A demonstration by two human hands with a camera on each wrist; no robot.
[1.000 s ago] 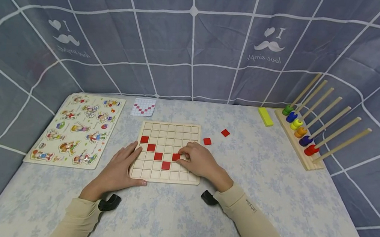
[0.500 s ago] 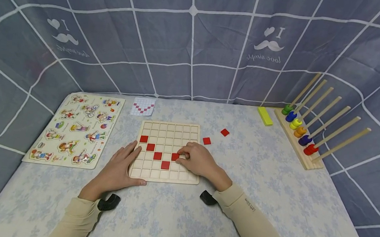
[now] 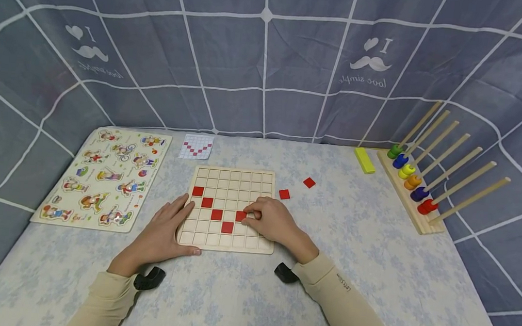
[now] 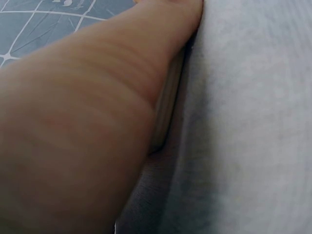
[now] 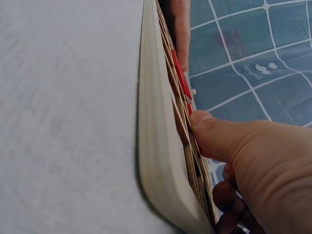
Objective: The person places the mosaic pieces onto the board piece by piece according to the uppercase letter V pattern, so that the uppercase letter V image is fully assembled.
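Observation:
A wooden grid board lies flat on the table, with red square tiles set in a stepped diagonal line. The lowest red tile sits in a cell near the front. My left hand rests on the board's left edge, fingers extended, thumb along its front corner. With curled thumb and forefinger, my right hand pinches another red tile at a cell right of the line; the fingers hide its right side. In the right wrist view, the thumb lies on the board's grid. Two loose red tiles lie beyond the right hand.
A small pattern card with a V of red squares lies behind the board. A picture puzzle board lies at left. At the back right are a yellow block and a peg stand with coloured rings. A grey curtain surrounds the table.

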